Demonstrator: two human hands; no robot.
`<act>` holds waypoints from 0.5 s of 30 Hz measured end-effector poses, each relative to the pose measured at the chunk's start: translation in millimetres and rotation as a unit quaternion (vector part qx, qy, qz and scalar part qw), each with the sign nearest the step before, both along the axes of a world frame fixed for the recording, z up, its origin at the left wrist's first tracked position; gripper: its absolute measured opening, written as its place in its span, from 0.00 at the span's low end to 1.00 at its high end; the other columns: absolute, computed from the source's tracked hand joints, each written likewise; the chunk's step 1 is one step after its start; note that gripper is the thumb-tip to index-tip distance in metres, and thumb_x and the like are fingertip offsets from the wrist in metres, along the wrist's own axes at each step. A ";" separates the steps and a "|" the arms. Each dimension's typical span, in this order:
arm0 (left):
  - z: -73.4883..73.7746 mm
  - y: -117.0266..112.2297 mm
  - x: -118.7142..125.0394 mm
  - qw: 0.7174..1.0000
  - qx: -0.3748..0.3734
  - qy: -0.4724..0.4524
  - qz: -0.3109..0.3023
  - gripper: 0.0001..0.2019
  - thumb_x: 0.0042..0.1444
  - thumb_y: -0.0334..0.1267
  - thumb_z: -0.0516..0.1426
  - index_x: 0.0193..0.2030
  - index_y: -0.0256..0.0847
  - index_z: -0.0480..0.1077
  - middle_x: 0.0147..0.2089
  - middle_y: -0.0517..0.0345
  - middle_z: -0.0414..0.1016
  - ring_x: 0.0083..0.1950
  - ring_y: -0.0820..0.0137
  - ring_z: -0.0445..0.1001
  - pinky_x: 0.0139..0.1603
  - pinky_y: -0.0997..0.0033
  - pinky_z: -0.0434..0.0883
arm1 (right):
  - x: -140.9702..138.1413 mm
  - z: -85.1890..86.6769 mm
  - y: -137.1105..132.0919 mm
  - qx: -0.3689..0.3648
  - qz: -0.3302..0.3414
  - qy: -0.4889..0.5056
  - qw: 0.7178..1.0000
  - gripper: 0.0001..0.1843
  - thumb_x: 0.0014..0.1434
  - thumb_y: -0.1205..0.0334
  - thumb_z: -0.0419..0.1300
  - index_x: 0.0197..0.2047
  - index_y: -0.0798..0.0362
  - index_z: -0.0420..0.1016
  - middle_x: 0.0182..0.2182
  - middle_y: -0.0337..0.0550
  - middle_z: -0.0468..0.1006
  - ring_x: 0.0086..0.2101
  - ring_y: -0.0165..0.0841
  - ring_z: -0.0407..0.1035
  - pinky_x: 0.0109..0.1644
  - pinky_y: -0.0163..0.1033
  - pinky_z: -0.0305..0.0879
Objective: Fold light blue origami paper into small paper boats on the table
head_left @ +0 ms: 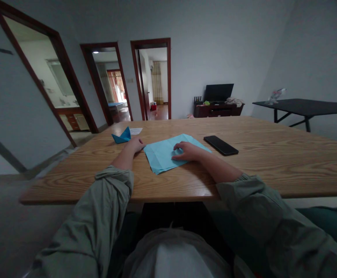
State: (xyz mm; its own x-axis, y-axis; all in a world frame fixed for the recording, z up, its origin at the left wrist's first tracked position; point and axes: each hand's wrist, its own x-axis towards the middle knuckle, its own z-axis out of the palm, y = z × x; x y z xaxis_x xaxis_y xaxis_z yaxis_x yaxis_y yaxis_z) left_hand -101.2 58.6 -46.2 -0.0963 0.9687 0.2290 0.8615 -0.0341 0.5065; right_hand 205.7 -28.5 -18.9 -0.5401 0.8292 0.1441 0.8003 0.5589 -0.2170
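From the head view, a person's right hand (186,151) rests on a folded light-blue paper sheet (164,156), fingers loosely curled, pinching nothing. The left hand (134,146), fingers together and empty, lies at the sheet's edge near a blue paper boat (121,136). A black smartphone (220,145) sits just beside the sheet on a wooden table (261,170).

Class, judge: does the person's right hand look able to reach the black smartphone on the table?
Probably yes: the right hand rests on the light blue paper, near the black smartphone, and nothing stands between them on the wooden table.
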 end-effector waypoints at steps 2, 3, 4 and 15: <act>-1.4 -0.6 -0.9 1.000 -0.002 0.012 0.017 0.15 0.36 0.46 0.66 0.27 0.40 0.69 0.29 0.52 0.75 0.36 0.62 0.73 0.38 0.69 0.66 | -4.1 1.0 -8.3 -0.019 0.022 -0.006 1.000 0.38 0.46 0.33 0.58 0.56 0.43 0.68 0.55 0.49 0.66 0.53 0.47 0.61 0.57 0.50 0.53; -2.0 -1.3 -0.9 1.000 -0.003 0.012 0.026 0.16 0.36 0.47 0.66 0.29 0.40 0.69 0.31 0.52 0.75 0.37 0.62 0.73 0.38 0.69 0.66 | -8.0 1.3 -13.8 -0.028 0.030 -0.011 0.999 0.40 0.45 0.31 0.58 0.58 0.40 0.66 0.59 0.48 0.63 0.56 0.50 0.57 0.59 0.54 0.49; -2.4 -2.2 -0.7 0.999 -0.004 0.011 0.035 0.17 0.36 0.48 0.65 0.30 0.40 0.69 0.33 0.51 0.75 0.39 0.62 0.73 0.39 0.69 0.66 | -13.0 1.4 -19.9 -0.035 0.040 -0.014 0.998 0.42 0.44 0.30 0.57 0.59 0.38 0.64 0.61 0.47 0.60 0.59 0.51 0.53 0.61 0.57 0.44; 15.7 -12.0 -24.7 0.970 0.146 0.032 0.194 0.25 0.49 0.42 0.59 0.55 0.44 0.62 0.58 0.41 0.62 0.58 0.47 0.59 0.52 0.50 0.60 | -32.4 1.6 -35.8 -0.103 0.118 -0.010 0.988 0.43 0.44 0.30 0.57 0.62 0.36 0.59 0.66 0.40 0.50 0.64 0.49 0.41 0.65 0.56 0.35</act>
